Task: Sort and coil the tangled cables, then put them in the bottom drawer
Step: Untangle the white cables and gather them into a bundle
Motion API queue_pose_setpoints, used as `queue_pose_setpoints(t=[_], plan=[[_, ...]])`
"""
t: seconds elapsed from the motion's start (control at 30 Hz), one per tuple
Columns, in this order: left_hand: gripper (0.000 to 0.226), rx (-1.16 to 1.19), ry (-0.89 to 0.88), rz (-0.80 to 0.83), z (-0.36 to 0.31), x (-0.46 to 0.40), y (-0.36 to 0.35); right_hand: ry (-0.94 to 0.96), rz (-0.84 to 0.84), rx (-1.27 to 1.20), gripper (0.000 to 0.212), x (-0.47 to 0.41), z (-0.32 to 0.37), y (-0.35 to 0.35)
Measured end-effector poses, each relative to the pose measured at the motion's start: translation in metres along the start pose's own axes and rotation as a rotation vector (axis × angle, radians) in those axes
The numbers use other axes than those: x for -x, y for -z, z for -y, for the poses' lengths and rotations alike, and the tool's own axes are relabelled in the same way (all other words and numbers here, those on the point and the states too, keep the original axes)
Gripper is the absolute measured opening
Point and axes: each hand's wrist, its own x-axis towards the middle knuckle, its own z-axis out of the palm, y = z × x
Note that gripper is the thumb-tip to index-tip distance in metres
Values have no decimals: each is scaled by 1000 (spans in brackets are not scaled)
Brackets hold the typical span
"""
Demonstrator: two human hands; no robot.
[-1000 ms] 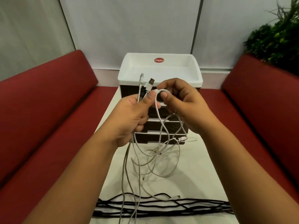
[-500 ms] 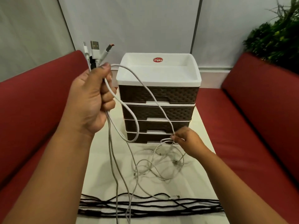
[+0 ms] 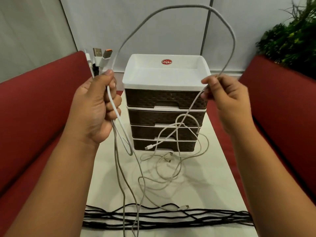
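My left hand (image 3: 95, 106) grips a bunch of white cables just below their USB plugs (image 3: 100, 58), which stick up above my fist. One grey-white cable (image 3: 172, 8) arcs high from that fist over to my right hand (image 3: 225, 100), which pinches it in front of the drawer unit's top right corner. Below my hands the white cables (image 3: 171, 161) hang and lie tangled on the table. The drawer unit (image 3: 165, 106) has several dark woven drawers, all closed; the bottom drawer (image 3: 184, 145) is partly crossed by cable loops.
A bundle of black cables (image 3: 171, 218) lies straight across the white table (image 3: 213, 177) near its front edge. Red sofa seats (image 3: 39, 106) flank the table on both sides. A green plant (image 3: 294, 35) stands at the back right.
My right hand has risen from the table by the bottom drawer to the unit's top corner, drawing one cable up into a tall arc. My left hand stays raised with the plugs.
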Motion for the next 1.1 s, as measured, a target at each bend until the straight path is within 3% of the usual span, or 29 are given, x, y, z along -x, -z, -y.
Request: queue_pose_setpoints(t=[0.07,0.1,0.2,0.23,0.33,0.47,0.73,0.9,0.97,1.1], plan=[[35,1,3,1,0,0,1,104,-97,167,16,-1,2,0],[35,6,6,2,1,0,1,120,-67,264,15,-3,1,2],[34,9,17,-1,3,0,2,-123,235,352,14,-10,1,5],[34,6,22,-3,3,1,3,-157,224,364,14,-10,2,5],[32,2,37,-6,4,3,6,-18,-36,439,16,-10,4,4],[29,-18,62,3,4,7,11,-132,188,583,26,3,-11,-4],[32,20,109,110,5,7,26,-149,74,956,30,34,-30,-5],[30,54,150,172,9,11,34,-118,-315,417,16,50,-20,-7],[30,68,164,205,10,12,33,-121,-379,229,15,52,-13,-7],[30,89,173,258,10,17,29,12,-451,200,16,60,-2,-2]])
